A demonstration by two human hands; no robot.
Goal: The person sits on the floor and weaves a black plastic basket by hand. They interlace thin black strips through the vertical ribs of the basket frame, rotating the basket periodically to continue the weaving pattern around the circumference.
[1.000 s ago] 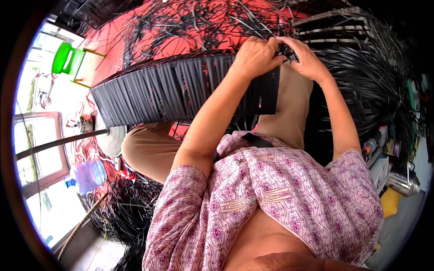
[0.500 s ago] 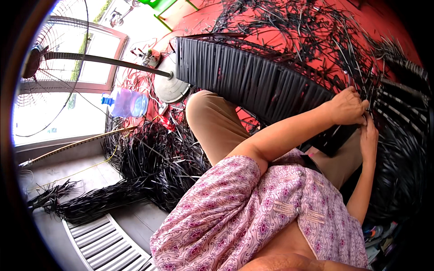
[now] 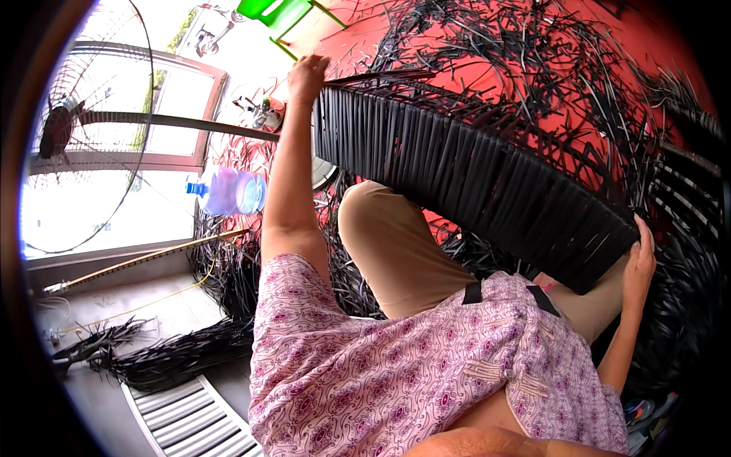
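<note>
Metal wire rings the fan (image 3: 57, 131) at the far left, in front of the bright window. Below it stretches a long bundle of black strips (image 3: 175, 359), with a white slatted piece (image 3: 194, 417) under that. Next come a clear blue water bottle (image 3: 242, 190), lying on its side, and a green chair (image 3: 280, 14) at the top (partly cut off by the rim). The left hand (image 3: 307, 78) is raised just beside the upper left corner of the black woven panel (image 3: 457, 164); its fingers are bent, and whether they pinch a strip I cannot tell. The panel slants across the middle, its right end over the right thigh. Beyond it, loose strips (image 3: 487, 42) litter the red floor (image 3: 647, 34). The right hand (image 3: 641, 266) touches the panel's right end; how tightly its fingers close there I cannot tell
</note>
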